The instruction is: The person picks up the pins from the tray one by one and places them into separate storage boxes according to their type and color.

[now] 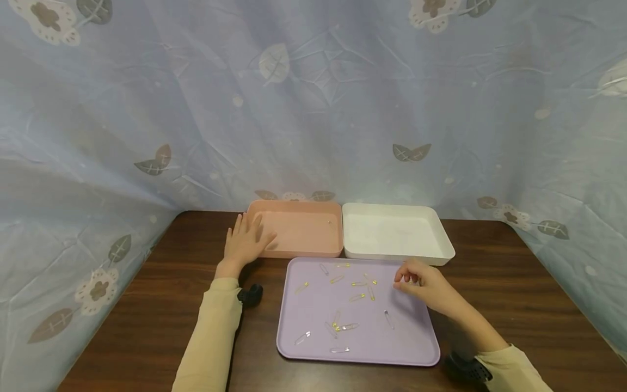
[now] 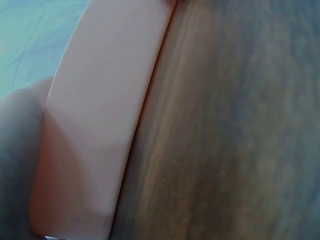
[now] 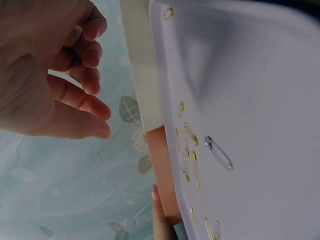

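My left hand (image 1: 243, 239) rests with spread fingers on the left end of the peach tray (image 1: 299, 253); the left wrist view shows that tray's outer wall (image 2: 95, 115) close up. Over the right side of the lavender tray (image 1: 362, 356) hovers my right hand (image 1: 423, 283). Its fingers are loosely bent, thumb and index tips near each other, with nothing visible between them in the right wrist view. Several gold safety pins (image 1: 357, 297) and silver safety pins (image 1: 340, 349) lie scattered on the lavender tray. A silver safety pin (image 1: 389, 319) lies nearest below the right hand.
A white tray (image 1: 392, 256) stands beside the peach one, both behind the lavender tray. Inside the peach tray is a tiny speck (image 1: 329, 222). All sit on a dark wooden table (image 1: 161, 305), with a patterned cloth (image 1: 313, 125) hanging behind and at the sides.
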